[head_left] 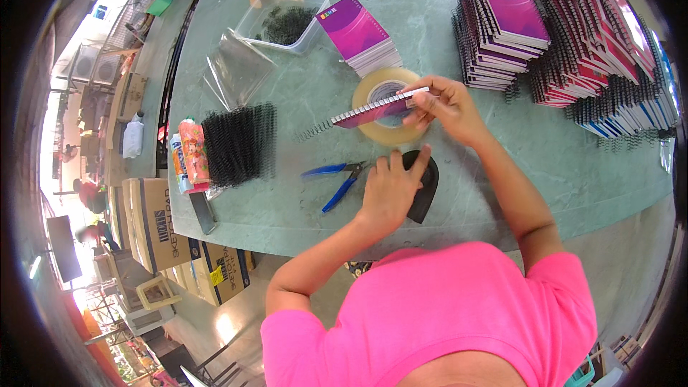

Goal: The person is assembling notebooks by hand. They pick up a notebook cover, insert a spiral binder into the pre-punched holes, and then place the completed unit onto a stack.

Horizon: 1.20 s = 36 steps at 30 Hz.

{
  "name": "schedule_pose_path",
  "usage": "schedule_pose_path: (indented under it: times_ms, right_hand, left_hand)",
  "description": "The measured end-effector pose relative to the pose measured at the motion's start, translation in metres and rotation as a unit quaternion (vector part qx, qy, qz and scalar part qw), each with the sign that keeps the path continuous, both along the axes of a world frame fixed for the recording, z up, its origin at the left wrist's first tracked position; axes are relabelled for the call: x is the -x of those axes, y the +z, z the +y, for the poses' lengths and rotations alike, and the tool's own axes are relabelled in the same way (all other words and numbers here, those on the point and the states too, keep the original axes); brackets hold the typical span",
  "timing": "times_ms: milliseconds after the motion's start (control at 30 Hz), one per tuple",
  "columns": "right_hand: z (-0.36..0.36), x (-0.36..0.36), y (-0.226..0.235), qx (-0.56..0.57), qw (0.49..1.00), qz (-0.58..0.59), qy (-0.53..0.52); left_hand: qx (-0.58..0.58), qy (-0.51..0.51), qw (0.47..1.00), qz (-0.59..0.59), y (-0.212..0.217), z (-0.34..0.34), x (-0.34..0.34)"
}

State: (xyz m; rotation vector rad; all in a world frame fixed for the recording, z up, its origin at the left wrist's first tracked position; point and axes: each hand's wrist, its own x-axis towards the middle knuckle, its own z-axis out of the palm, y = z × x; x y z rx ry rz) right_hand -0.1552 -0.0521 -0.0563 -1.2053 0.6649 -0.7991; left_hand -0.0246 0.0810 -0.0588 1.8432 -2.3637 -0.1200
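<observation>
My right hand [446, 109] pinches a small purple notebook [380, 109], held edge-up above the table. A dark wire coil [315, 131] runs along its spine and sticks out past the left end. My left hand [390, 190] is low over the table, fingers spread, its fingertips on a black rounded flat object [423, 190] whose kind I cannot make out. Blue-handled pliers [340, 180] lie left of that hand, jaws pointing toward it. Beneath the notebook is a wide roll of clear tape [368, 129]. A stack of purple-covered pads [356, 32] stands beyond the roll.
Piles of bound purple notebooks [505, 11], red notebooks [591, 36] and blue-edged notebooks [634, 111] fill the right side. Leftward are a bundle of black coils [240, 145], a clear tub [315, 32] of coils, plastic film [236, 68] and a pink packet [193, 150]. Cartons [154, 222] stand past the table's left edge.
</observation>
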Motion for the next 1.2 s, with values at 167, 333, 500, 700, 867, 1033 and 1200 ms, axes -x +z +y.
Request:
schedule_pose_path:
  times_ms: [167,333,500,700,867,1033,1200]
  right_hand:
    - [-0.006,0.002,-0.001,0.036,0.999,0.012,0.0]
    - [-0.002,0.0,-0.003,0.052,0.997,0.05,0.004]
    - [0.0,0.003,-0.011,0.105,0.993,0.048,-0.023]
    - [-0.002,0.004,-0.01,0.123,0.989,0.065,-0.056]
    - [0.001,0.007,0.0,0.121,0.988,0.075,-0.063]
    - [0.0,0.001,-0.007,0.164,0.979,0.096,-0.071]
    - [0.002,0.006,0.008,0.056,0.995,0.067,-0.04]
  left_hand:
    - [0.058,-0.002,0.97,0.234,0.034,-0.025,-0.032]
    - [0.158,-0.028,0.969,0.188,0.049,-0.05,-0.043]
    - [0.309,0.001,0.921,0.238,0.079,-0.063,-0.037]
    - [0.172,-0.046,0.959,0.218,0.05,-0.059,-0.028]
    - [0.151,-0.027,0.955,0.255,0.048,-0.068,-0.031]
    - [-0.007,-0.078,0.957,0.28,0.021,-0.034,-0.009]
    - [0.239,-0.052,0.962,0.119,0.048,-0.082,-0.035]
